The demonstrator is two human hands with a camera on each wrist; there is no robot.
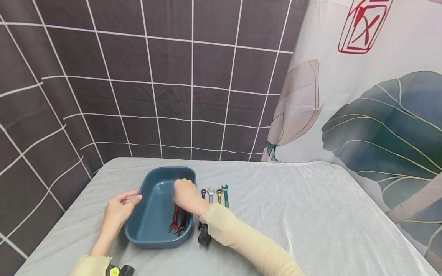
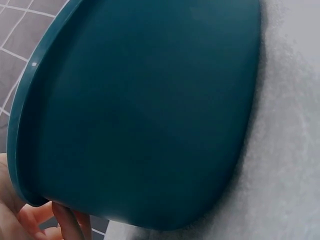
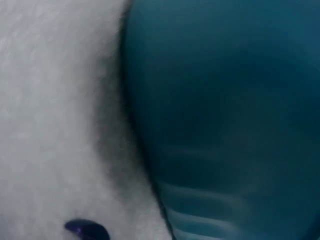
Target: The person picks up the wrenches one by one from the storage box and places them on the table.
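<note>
My left hand [image 1: 119,209] pinches the left rim of a blue plastic basin [image 1: 146,222], thumb and fingers on either side. The left wrist view shows those fingers [image 2: 70,220] at the basin's edge. Inside the basin, at its right side, is my right hand [image 1: 186,194], its fingers curled downward and hidden from above. Two dark red wrenches, one with an open jaw [image 1: 174,227] and another beside it [image 1: 182,226], stick out from beneath that hand and wrist toward the near end. I cannot tell whether the hidden fingers grip one of them.
Right of the basin, a purple wrench [image 1: 203,193], a silver wrench [image 1: 211,193], a gold wrench [image 1: 219,194] and a teal wrench [image 1: 225,193] lie side by side, partly covered by my right forearm. A grey cloth covers the table [image 1: 310,214]; a dark gridded curtain [image 1: 172,99] hangs behind.
</note>
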